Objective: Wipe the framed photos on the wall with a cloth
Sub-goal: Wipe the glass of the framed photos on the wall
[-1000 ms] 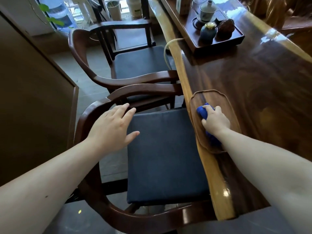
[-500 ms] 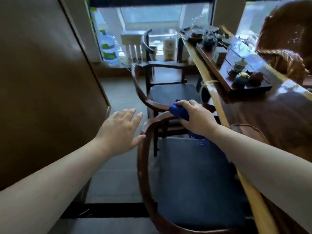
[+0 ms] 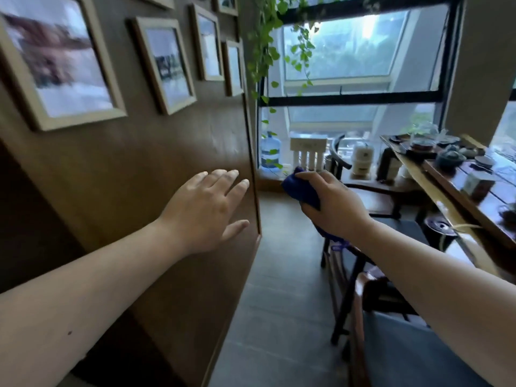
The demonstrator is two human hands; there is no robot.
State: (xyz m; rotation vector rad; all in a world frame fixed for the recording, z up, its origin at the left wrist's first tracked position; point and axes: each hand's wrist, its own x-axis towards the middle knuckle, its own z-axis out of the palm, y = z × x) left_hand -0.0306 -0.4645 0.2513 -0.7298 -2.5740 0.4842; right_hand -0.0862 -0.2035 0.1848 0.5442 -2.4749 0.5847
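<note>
Several framed photos in pale wooden frames hang on the brown wall at the upper left: a large one [image 3: 60,62], a second [image 3: 164,62], and a third [image 3: 208,44] further along. My right hand [image 3: 333,206] grips a bunched blue cloth [image 3: 300,188], held in mid-air right of the wall's end, well below the frames. My left hand [image 3: 208,212] is spread flat, fingers apart, in front of the bare wall panel below the frames; whether it touches the wall I cannot tell.
The wall panel ends at a vertical edge [image 3: 252,163]. Dark wooden chairs [image 3: 360,277] stand at the lower right beside a long wooden table [image 3: 458,216] carrying a tea set. Beyond are a window, hanging vine [image 3: 268,37] and water bottle [image 3: 270,150]. Grey floor lies between wall and chairs.
My view has swung up from the table and chair to the wall and window. My right hand lifted the blue cloth off the table; both hands have risen toward the wall.
</note>
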